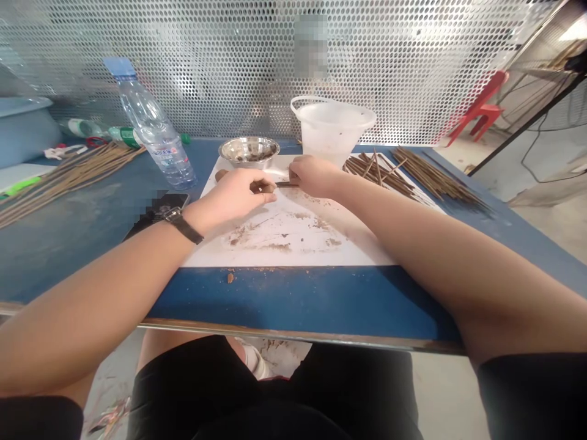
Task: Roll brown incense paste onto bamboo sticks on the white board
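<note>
From the head view, a thin, dark-brown stick (287, 184) spans the gap between the person's two bare hands, over a flat white sheet (215, 253) smeared brown — its long axis running left to right. The right hand (314, 176) pinches it, fingers closed; the left hand (238, 193) curls by its left end — whether gripping, I can't tell.

To me the bowl (250, 163) looks shiny metal; right of it, the bucket (332, 131) smooth, cloudy plastic, the sticks (383, 176) matt and rough; left of it, the bottle (151, 125) glossy plastic; behind it, the screen (206, 61) perforated, gleaming metal.
</note>
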Demonstrator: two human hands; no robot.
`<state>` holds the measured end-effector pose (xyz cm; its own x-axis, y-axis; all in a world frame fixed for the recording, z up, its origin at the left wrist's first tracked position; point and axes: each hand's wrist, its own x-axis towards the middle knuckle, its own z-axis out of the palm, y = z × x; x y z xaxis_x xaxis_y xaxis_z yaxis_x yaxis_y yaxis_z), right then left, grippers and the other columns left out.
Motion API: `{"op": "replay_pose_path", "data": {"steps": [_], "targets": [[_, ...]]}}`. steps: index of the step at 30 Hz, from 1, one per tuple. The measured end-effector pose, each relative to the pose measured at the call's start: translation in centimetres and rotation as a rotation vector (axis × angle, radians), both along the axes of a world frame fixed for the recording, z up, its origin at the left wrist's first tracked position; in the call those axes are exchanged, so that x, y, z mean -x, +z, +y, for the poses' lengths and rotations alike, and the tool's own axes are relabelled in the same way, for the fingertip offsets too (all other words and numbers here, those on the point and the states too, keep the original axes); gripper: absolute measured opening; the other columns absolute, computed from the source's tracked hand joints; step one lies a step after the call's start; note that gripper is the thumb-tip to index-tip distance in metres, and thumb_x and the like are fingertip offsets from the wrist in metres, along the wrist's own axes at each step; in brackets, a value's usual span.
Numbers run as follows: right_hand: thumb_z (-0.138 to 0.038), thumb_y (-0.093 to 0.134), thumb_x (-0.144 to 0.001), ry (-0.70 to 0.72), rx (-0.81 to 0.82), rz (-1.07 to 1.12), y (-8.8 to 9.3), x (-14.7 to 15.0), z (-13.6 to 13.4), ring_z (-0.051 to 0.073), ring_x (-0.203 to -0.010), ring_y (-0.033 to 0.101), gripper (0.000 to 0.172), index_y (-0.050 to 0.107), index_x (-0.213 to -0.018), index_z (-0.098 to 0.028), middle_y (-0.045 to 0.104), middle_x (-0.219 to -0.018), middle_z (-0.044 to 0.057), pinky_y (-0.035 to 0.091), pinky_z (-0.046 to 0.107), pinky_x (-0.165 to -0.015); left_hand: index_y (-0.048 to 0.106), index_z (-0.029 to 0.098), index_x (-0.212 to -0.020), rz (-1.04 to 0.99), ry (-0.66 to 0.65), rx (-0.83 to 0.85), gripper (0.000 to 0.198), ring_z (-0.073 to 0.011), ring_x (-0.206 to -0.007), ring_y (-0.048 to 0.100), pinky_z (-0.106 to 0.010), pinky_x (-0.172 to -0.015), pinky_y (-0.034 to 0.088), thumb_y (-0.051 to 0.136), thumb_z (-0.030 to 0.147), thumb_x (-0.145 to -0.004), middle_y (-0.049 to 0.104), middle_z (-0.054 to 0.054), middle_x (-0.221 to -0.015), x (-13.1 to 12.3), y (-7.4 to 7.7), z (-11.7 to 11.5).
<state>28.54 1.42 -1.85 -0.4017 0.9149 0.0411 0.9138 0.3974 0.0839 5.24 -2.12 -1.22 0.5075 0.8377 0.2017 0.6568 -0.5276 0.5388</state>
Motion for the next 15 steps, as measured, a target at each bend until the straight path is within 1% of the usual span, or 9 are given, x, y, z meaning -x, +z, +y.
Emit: {"op": "replay_pose_path", "data": {"steps": [2,4,7,9,12,14,15], "targets": [[-0.026,0.06,-0.114,-0.001,0.017,-0.002,0.1,0.1,-0.1,0.036,-0.132,0.071,0.033,0.082,-0.135,-0.014,0.077,-0.141,0.02,0.05,0.039,-0.087,0.079,0.025,-0.091,-0.044,0.021,-0.002,0.014,-0.0264,-0.097,0.075,-0.049,-0.101,0.057,0.087,0.037,-0.089,0.085,-0.006,-0.102,0.2,-0.1,0.1],[-0.031,0.063,-0.114,-0.009,0.027,-0.016,0.1,0.4,-0.3,0.036,-0.132,0.071,0.034,0.082,-0.136,-0.015,0.077,-0.14,0.02,0.049,0.039,-0.084,0.078,0.025,-0.088,-0.105,0.025,-0.003,0.016,-0.0253,-0.094,0.074,-0.048,-0.099,0.059,0.089,0.036,-0.086,0.084,-0.005,-0.098,0.3,-0.2,0.2],[-0.026,0.058,-0.115,-0.009,0.015,-0.019,-0.2,0.6,-0.5,0.035,-0.13,0.071,0.033,0.082,-0.135,-0.015,0.077,-0.137,0.02,0.049,0.039,-0.084,0.078,0.024,-0.086,-0.174,0.015,0.006,0.017,-0.0248,-0.092,0.074,-0.046,-0.095,0.06,0.09,0.036,-0.086,0.083,-0.005,-0.094,0.4,-0.1,0.3],[-0.023,0.056,-0.115,0.023,-0.008,-0.027,-0.6,0.6,-0.3,0.036,-0.13,0.07,0.033,0.081,-0.134,-0.013,0.077,-0.136,0.021,0.05,0.04,-0.09,0.078,0.024,-0.084,-0.18,0.009,0.004,0.019,-0.0257,-0.093,0.075,-0.046,-0.096,0.061,0.09,0.038,-0.088,0.083,-0.006,-0.093,0.4,0.0,0.3],[-0.015,0.055,-0.111,0.075,-0.067,-0.04,-0.9,0.0,0.2,0.037,-0.13,0.068,0.031,0.079,-0.131,-0.013,0.078,-0.133,0.022,0.052,0.043,-0.1,0.079,0.022,-0.084,-0.125,0.03,-0.014,0.02,-0.0271,-0.093,0.077,-0.047,-0.095,0.061,0.087,0.038,-0.094,0.083,-0.007,-0.091,0.3,0.2,0.2],[-0.011,0.055,-0.107,0.084,-0.105,-0.019,-1.0,-0.6,0.7,0.038,-0.128,0.069,0.031,0.078,-0.128,-0.016,0.078,-0.132,0.021,0.053,0.045,-0.099,0.083,0.021,-0.09,-0.077,0.067,-0.015,0.015,-0.0275,-0.092,0.078,-0.046,-0.094,0.061,0.084,0.034,-0.097,0.084,-0.008,-0.092,0.2,0.2,0.2],[-0.01,0.054,-0.107,0.082,-0.12,-0.003,-0.9,-1.0,0.9,0.037,-0.126,0.069,0.032,0.077,-0.127,-0.018,0.079,-0.131,0.02,0.053,0.045,-0.098,0.085,0.02,-0.097,-0.07,0.086,-0.007,0.011,-0.0276,-0.094,0.079,-0.046,-0.094,0.061,0.083,0.032,-0.098,0.085,-0.009,-0.095,0.2,0.2,0.2]]}}
